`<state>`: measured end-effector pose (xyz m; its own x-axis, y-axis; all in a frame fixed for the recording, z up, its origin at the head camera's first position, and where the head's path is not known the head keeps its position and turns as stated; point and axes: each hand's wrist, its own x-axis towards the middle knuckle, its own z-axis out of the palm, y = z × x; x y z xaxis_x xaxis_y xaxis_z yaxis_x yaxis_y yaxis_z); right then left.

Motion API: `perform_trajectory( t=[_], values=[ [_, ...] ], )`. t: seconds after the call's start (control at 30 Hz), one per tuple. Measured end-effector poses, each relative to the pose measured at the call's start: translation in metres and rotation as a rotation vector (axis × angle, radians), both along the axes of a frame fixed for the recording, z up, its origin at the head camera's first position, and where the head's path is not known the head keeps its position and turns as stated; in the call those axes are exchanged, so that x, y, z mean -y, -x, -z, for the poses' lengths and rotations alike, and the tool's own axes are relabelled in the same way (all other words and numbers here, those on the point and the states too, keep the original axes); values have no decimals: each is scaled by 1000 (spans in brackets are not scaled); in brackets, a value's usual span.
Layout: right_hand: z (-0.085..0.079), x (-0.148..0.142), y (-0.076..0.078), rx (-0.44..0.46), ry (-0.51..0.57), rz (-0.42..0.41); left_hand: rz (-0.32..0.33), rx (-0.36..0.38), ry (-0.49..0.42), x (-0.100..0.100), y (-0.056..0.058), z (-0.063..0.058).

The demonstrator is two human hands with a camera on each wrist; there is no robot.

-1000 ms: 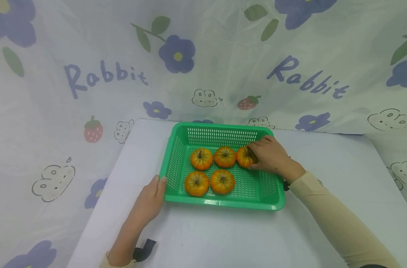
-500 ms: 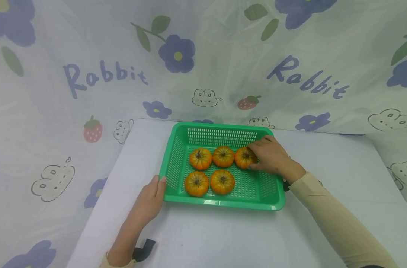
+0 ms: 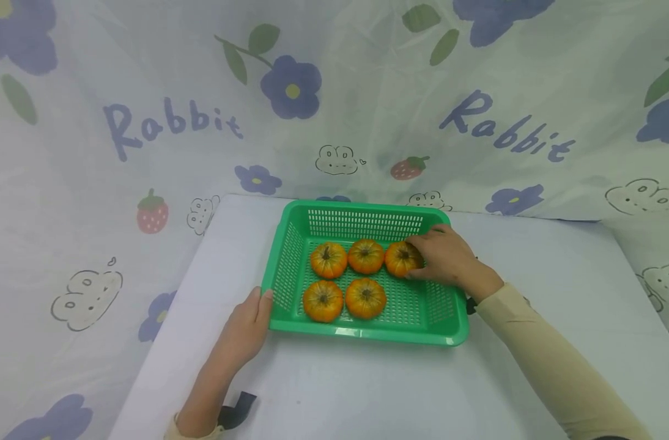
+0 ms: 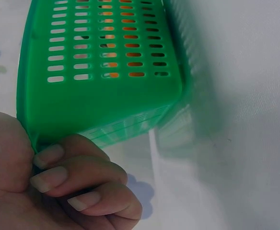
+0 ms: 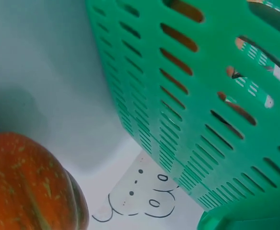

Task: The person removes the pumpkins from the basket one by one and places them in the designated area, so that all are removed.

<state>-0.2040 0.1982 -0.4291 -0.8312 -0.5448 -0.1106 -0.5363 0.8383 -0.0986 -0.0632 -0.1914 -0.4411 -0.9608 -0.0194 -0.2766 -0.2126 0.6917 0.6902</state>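
A green slotted plastic basket [image 3: 367, 333] stands on the white table, with several small orange pumpkins inside. My left hand [image 3: 246, 330] grips its left rim; in the left wrist view, curled fingers [image 4: 89, 175] show below the rim. Reaching over the right side, my right hand [image 3: 444, 253] holds the back row's right-hand pumpkin [image 3: 403, 260], its far side covered by my fingers. Beside it sit a middle pumpkin [image 3: 365, 256] and a left pumpkin [image 3: 328, 260]. Two front pumpkins, one on the left [image 3: 323, 300] and one on the right [image 3: 365, 299], lie close together.
In the right wrist view, an orange-red pumpkin [image 5: 29, 184] appears outside the slotted basket wall. A patterned cloth [image 3: 367, 79] hangs behind the table [image 3: 356, 391]. A dark strap [image 3: 238, 410] lies by my left wrist.
The back row of pumpkins has slid slightly left, with my right hand staying on the right-hand one. The basket, the front pumpkins and my left hand have kept their places.
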Motion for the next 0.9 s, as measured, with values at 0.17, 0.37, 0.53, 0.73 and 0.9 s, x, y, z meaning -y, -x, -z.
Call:
perform_trajectory(
  t=[0.17,0.37,0.53,0.73,0.9],
  values=[
    [1,-1,0,-1,60,-5,-2,1,-7,0,0,1],
    [1,-3,1,-8,106,-14,-6,3,-14,0,-1,0],
    [0,-5,1,-5,137,-22,-10,5,-10,-1,-1,-2],
    [-2,-6,-1,16,178,-13,-12,-1,-6,-1,-1,-2],
    [-7,-7,-8,61,210,51,-16,-4,-23,-2,0,-1]
  ],
)
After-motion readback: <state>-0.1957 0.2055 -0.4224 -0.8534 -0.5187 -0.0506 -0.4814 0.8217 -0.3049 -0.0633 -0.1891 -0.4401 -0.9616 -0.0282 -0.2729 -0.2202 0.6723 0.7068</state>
